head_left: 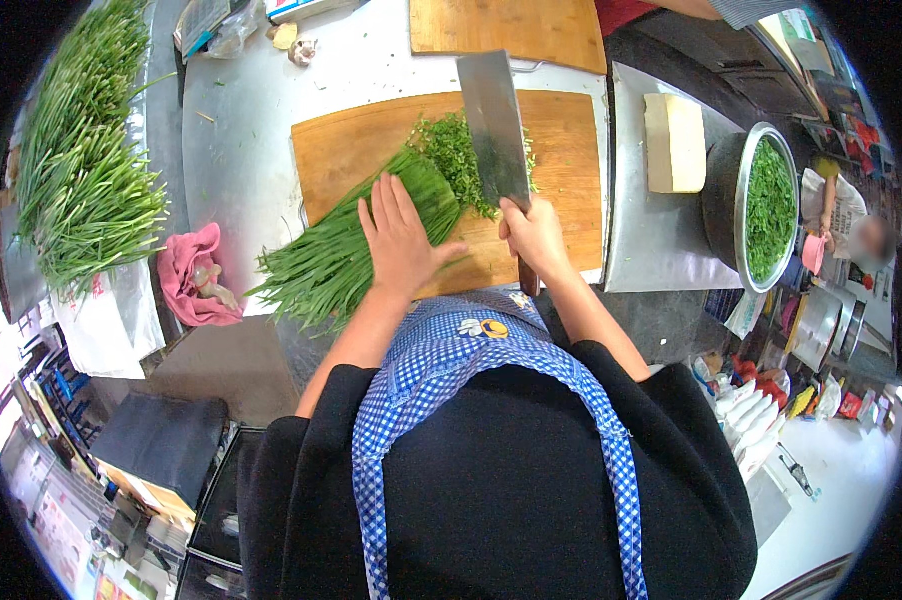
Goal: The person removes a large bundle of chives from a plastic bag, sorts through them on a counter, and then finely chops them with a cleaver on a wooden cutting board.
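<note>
To your left you see a heap of uncut green stalks and a pink cloth on the surface, and to your right a pale block beside a metal bowl of chopped greens.

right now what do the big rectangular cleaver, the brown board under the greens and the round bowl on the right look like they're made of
The broad rectangular cleaver in the right hand looks like dull grey steel, matte with faint sheen. The brown rectangular cutting board looks like wood or bamboo: warm tone, lengthwise grain. The round bowl of chopped greens looks like stainless steel, with a bright reflective rim.
</note>
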Demonstrator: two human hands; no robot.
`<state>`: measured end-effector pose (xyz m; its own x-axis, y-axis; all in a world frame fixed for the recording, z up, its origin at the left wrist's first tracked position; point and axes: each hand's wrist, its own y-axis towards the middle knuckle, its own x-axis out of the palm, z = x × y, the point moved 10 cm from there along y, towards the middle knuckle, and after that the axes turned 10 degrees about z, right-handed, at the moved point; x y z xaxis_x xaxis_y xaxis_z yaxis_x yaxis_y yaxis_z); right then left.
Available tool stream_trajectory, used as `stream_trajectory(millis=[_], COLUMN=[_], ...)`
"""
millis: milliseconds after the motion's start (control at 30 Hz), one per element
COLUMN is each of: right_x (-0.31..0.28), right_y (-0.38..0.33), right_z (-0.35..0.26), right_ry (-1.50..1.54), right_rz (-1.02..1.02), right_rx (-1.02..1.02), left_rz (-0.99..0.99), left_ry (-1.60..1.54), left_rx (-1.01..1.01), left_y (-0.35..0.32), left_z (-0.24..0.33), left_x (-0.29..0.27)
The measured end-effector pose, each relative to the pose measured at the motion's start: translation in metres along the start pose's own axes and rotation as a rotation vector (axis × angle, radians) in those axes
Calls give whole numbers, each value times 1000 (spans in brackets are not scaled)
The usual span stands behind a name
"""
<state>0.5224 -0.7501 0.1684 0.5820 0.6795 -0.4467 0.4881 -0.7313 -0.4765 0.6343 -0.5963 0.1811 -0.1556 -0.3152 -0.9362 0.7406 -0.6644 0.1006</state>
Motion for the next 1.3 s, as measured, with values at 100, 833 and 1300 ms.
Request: stream_trajectory(millis=[100, 833, 1300], right_x=[-13, -17, -4], right_y=[-12, -40, -63], right_z=[26, 27, -7], right_ry=[-1, -90, -458], right_rz=[25, -1, -119], right_rx=[36, -67, -282], left_rz=[-133, -228, 249], left_ry=[142, -431, 49], left_rx=[20, 97, 32], left_y=[-29, 97, 21], left_z=[16, -57, -29], left_x=[24, 4, 5])
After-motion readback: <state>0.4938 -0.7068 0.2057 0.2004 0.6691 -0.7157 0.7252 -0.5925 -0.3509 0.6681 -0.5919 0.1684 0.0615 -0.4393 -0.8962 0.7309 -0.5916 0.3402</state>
